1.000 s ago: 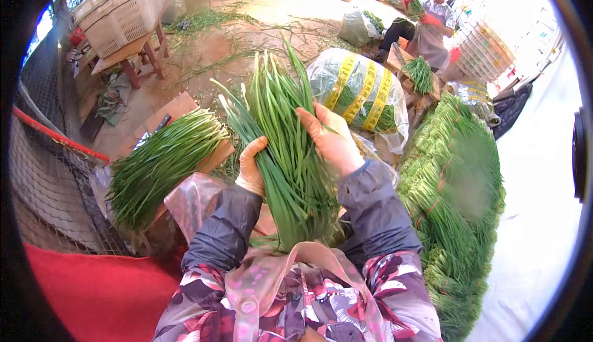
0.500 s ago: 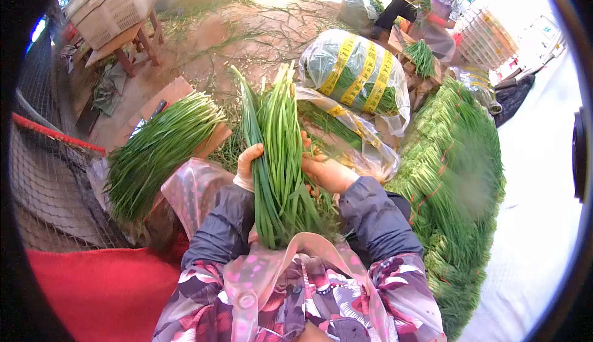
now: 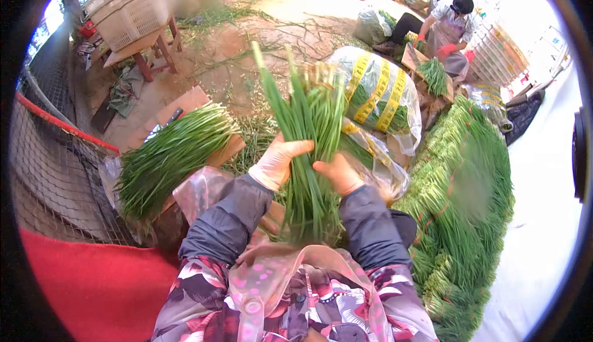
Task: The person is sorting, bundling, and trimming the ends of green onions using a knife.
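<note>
Both my hands grip an upright bunch of garlic chives (image 3: 309,126) in front of my apron. Wrapped round its left side is my left hand (image 3: 278,160), in a pale glove, with the thumb across the stalks. My right hand (image 3: 340,173) closes on the other side, its far fingers hidden behind the leaves. A few longer stalks lean out to the upper left, apart from the pale cut ends. On a board (image 3: 228,151) to the left lies a large pile of chives (image 3: 176,160), with a knife (image 3: 167,122) at its far edge.
A long stack of chive bundles (image 3: 463,212) runs down the right. Ahead sits a plastic-wrapped bale (image 3: 377,88) with yellow tape. A co-worker (image 3: 448,33) in red gloves sits beyond it. Crates (image 3: 133,17) stand on a wooden stool (image 3: 145,51) at the back left.
My left hand has moved up and right, its thumb now over the front of the bunch. The bunch has shifted right and its upper stalks have spread apart. My view has tilted up slightly.
</note>
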### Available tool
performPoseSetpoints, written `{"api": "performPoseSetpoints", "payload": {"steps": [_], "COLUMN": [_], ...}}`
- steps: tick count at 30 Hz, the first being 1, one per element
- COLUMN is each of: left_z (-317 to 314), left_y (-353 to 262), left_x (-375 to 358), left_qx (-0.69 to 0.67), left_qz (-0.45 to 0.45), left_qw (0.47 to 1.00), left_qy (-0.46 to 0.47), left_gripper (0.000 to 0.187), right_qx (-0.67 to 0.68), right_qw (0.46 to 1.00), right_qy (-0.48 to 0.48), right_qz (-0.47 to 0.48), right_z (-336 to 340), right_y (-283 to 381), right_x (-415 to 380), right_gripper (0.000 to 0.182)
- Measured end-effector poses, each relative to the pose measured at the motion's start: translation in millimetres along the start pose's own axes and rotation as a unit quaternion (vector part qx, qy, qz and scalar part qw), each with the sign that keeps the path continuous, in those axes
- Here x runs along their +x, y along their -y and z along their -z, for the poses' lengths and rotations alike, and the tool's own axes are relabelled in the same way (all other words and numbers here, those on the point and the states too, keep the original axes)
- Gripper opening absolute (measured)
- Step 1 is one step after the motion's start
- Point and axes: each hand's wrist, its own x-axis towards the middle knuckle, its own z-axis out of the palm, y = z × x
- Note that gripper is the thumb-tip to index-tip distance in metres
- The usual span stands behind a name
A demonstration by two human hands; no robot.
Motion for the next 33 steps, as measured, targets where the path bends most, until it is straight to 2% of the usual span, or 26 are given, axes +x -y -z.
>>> {"api": "performPoseSetpoints", "payload": {"steps": [2,3,4,5,6,7,8,10,11,16,18,19,20,22,23,24,26,27,28,29,30,31,32,33], "left_z": [12.4,16.7,16.0,14.0,9.6,12.1,18.9,23.7,24.7,24.7,36.8,42.8,47.6,34.9,31.5,27.7,42.4,45.3,45.7,43.7,40.6,37.4,33.0,25.4], "left_y": [-15.1,-20.8,-18.3,-15.5,-12.9,-7.4,1.1,12.9,19.9,41.1,46.5,46.9,49.5,51.2,59.5,58.1,57.2,49.0,36.3,26.9,24.5,24.8,25.8,27.2], "left_x": [-0.9,-5.2,-10.4,-18.1,-24.0,-23.3,-20.9,-19.3,-20.7,-19.6,-12.2,-7.8,-4.2,0.1,1.6,3.8,12.2,11.0,8.6,6.5,1.2,-7.5,-17.4,-27.3], "left_qx": [0.222,0.254,0.257,0.197,0.136,0.138,0.116,0.068,0.053,0.090,0.175,0.185,0.185,0.096,0.102,0.094,0.274,0.275,0.444,0.598,0.599,0.372,0.115,0.095], "left_qz": [0.051,0.037,0.044,0.059,0.073,0.078,0.094,0.122,0.093,0.064,0.018,-0.014,-0.014,-0.067,-0.082,-0.044,-0.043,-0.041,-0.047,-0.051,-0.049,0.056,0.158,0.196], "left_qw": [0.971,0.961,0.960,0.976,0.987,0.987,0.989,0.988,0.991,0.991,0.982,0.979,0.979,0.985,0.982,0.986,0.957,0.957,0.893,0.799,0.799,0.926,0.981,0.976], "left_qy": [0.069,0.103,0.104,0.072,0.039,0.041,0.005,-0.068,-0.079,-0.080,-0.074,-0.087,-0.088,-0.129,-0.135,-0.132,-0.080,-0.079,-0.054,-0.027,-0.025,-0.012,0.000,-0.023], "left_gripper": [0.053,0.058,0.058,0.058,0.058,0.058,0.054,0.045,0.034,0.029,0.033,0.032,0.032,0.032,0.031,0.039,0.038,0.038,0.035,0.034,0.034,0.037,0.041,0.048], "right_qx": [0.150,0.155,0.230,0.303,0.308,0.247,0.184,0.188,0.193,0.234,0.213,0.173,0.132,0.145,0.173,0.201,0.185,0.242,0.298,0.327,0.329,0.345,0.361,0.371], "right_qw": [0.985,0.984,0.968,0.947,0.945,0.961,0.973,0.973,0.973,0.963,0.968,0.978,0.987,0.985,0.980,0.975,0.977,0.963,0.946,0.935,0.934,0.929,0.923,0.918], "right_qy": [-0.059,-0.060,-0.062,-0.063,-0.068,-0.095,-0.123,-0.119,-0.117,-0.108,-0.114,-0.088,-0.062,-0.053,-0.048,-0.042,-0.048,-0.050,-0.050,-0.049,-0.051,-0.050,-0.050,-0.053], "right_qz": [-0.064,-0.062,-0.077,-0.091,-0.090,-0.076,-0.062,-0.055,-0.055,-0.073,-0.075,-0.071,-0.067,-0.075,-0.084,-0.091,-0.091,-0.105,-0.117,-0.128,-0.126,-0.124,-0.123,-0.128], "right_z": [0.6,2.1,3.4,5.4,2.0,-2.9,-7.5,-8.5,-8.0,7.1,10.6,11.4,11.8,15.0,12.7,7.8,5.8,10.9,12.5,14.8,14.2,13.8,13.2,11.8], "right_y": [-15.4,-19.7,-25.0,-29.9,-29.2,-27.5,-27.3,-28.3,-27.2,-39.2,-38.9,-33.7,-30.8,-45.8,-57.3,-60.4,-61.1,-68.3,-68.5,-68.4,-67.3,-66.2,-65.2,-62.2], "right_x": [-13.5,-14.2,-16.7,-20.3,-23.1,-21.6,-20.4,-21.3,-22.7,-29.7,-31.1,-33.4,-34.5,-36.1,-36.0,-34.2,-34.0,-34.2,-34.2,-36.4,-37.4,-36.9,-36.8,-36.3], "right_gripper": [0.066,0.066,0.062,0.058,0.058,0.055,0.052,0.048,0.049,0.048,0.050,0.052,0.054,0.058,0.059,0.060,0.059,0.058,0.057,0.054,0.054,0.054,0.053,0.051]}}
